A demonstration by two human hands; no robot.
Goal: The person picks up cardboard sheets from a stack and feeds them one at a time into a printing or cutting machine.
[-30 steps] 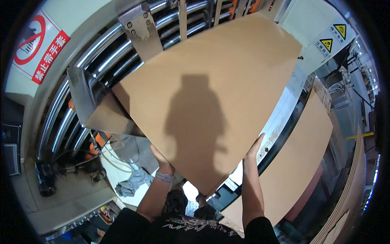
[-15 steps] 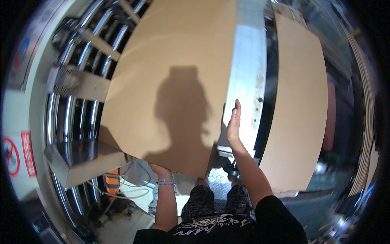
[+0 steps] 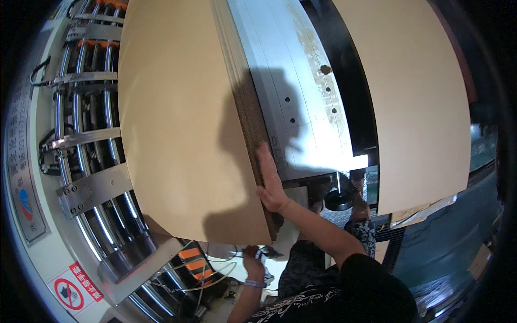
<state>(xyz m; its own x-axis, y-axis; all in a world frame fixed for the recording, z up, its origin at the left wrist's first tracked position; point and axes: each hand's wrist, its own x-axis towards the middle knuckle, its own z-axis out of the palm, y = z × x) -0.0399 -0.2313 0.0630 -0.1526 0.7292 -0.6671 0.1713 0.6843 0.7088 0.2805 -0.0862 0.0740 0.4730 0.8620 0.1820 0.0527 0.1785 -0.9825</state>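
Observation:
A stack of large brown cardboard sheets lies in front of me, its layered right side showing. My right hand presses on that side near the close corner, fingers stretched out and thumb toward the top sheet. My left hand is low, just below the stack's near edge. Its fingers are small and shadowed, so their hold does not show. Right of the stack runs a pale metal table with several dark holes.
Metal rollers and bars of a machine stand along the left. Another cardboard sheet lies to the right, past a dark gap. Under the table's near end is a black round foot. Hoses hang by an orange-and-black striped panel.
My view has shifted. My right hand has gone from over the metal table to the side of the cardboard stack. My left hand now sits below the stack's near edge, apart from it.

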